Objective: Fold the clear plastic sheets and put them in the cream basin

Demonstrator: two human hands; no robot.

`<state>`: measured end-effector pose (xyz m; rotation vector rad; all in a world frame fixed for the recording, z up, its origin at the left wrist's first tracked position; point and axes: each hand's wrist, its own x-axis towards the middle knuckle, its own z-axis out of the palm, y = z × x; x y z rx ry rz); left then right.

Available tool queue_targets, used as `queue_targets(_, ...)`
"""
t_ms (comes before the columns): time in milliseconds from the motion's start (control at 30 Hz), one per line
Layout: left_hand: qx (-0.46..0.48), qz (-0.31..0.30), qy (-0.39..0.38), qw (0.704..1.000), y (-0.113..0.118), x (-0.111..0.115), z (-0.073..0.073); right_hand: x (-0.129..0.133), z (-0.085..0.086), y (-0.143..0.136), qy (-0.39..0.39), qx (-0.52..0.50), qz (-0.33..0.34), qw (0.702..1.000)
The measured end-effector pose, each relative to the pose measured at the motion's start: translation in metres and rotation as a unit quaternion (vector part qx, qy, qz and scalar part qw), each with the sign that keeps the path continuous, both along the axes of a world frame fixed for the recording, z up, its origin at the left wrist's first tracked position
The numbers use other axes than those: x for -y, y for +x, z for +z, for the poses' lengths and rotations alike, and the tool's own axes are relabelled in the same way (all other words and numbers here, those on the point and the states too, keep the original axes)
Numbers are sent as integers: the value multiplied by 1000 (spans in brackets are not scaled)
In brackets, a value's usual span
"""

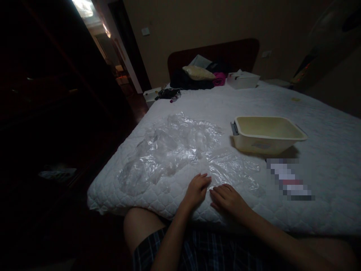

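Observation:
My left hand rests at the near edge of a clear plastic bag, its fingers loosely bent and slightly apart. Close beside it, my right hand lies palm down with fingers stretched toward the left one, over the bag's near end and the white quilted mattress cover. No object shows in either hand. More crumpled clear plastic spreads over the bed beyond and to the left of my hands. The palms and the undersides of the fingers are hidden.
A cream plastic basin with a grey handle stands on the bed at right. In front of it lies a pixelated, blurred-out item. Near the headboard are a white box, a yellowish pillow and a pink rolled cloth.

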<state>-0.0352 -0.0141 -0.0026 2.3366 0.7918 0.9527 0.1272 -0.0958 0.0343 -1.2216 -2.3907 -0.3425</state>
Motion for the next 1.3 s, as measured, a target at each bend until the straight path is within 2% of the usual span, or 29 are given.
queue_targets(200, 8, 0, -11, 1000, -1, -1, 0, -1, -2, -9, 54, 42, 10, 998)
queue_targets(333, 2, -1, -16, 1000, -1, -1, 1, 0, 0, -10, 51, 38, 7, 998)
queue_targets(633, 1, -9, -9, 1000, -1, 0, 2, -6, 11, 1, -3, -69, -9, 998)
queue_targets(833, -5, 0, -12, 1000, 0, 0, 0, -12, 3, 9, -28, -138, -8, 990)
queue_targets(933, 0, 2, -17, 1000, 0, -1, -1, -14, 1, 11, -72, -231, -45, 969)
queue_targets(1067, 0, 7, -32, 999, 0, -1, 1, -19, 4, 13, -130, -365, -140, 911)
queue_targets(1167, -4, 11, -36, 999, 1, -1, 4, -21, 6, 17, -153, -425, -187, 872)
queue_targets(1300, -9, 11, -31, 999, 2, 0, 6, -24, 6, 22, -152, -442, -214, 858)
